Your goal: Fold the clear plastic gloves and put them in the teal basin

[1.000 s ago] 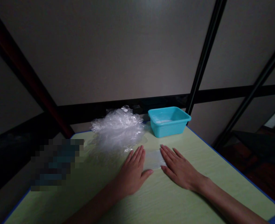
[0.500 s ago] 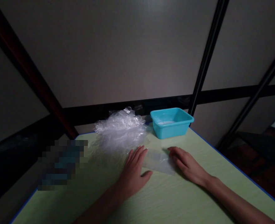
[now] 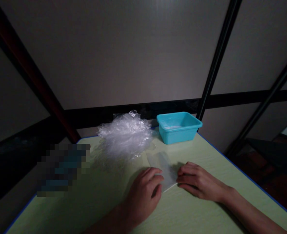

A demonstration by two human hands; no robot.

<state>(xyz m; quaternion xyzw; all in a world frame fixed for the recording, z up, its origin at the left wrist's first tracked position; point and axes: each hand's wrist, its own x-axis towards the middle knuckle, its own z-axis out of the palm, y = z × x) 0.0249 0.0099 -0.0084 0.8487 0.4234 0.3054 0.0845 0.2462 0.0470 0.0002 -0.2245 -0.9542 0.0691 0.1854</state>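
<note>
A small clear plastic bag (image 3: 164,165) lies flat on the table between my hands, its near edge angled. My left hand (image 3: 144,191) is curled at the bag's left edge, thumb and fingers closed on it. At the near right corner, the fingertips of my right hand (image 3: 199,182) pinch the film. Behind my left hand sits a loose heap of crumpled clear plastic bags (image 3: 126,135). A turquoise plastic basin (image 3: 178,136) stands beyond the bag to the right, with something pale and see-through at its bottom.
The light green table (image 3: 84,208) has a blue edge. A pixelated patch (image 3: 64,170) covers something at its left side. Sliding panels (image 3: 138,58) with dark frames rise right behind the table.
The flat bag has turned, its long side now pointing away from me. My left hand has gone from spread to curled and come nearer; my right hand's fingers have closed on the bag's corner.
</note>
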